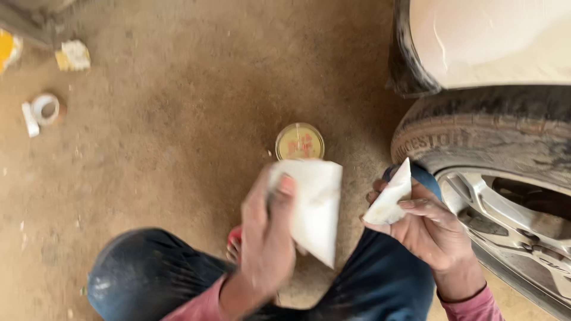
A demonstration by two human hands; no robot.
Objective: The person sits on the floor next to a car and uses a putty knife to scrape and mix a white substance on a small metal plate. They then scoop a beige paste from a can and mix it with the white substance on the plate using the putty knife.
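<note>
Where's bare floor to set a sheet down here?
Widest bare patch: brown dirt floor between the white tape roll and the round yellow-lidded tin. Crowded: around the tin, both hands (left, right) holding white sheets, and the black car tyre.

tin (pixel 300 141) on floor (pixel 166 119) before hands | wheel (pixel 505 178) right | tape roll (pixel 44 109) far left

white sheet (pixel 312 208), yellow tin (pixel 300 141), pink sleeves (pixel 470 309), brown floor (pixel 166 119)
</note>
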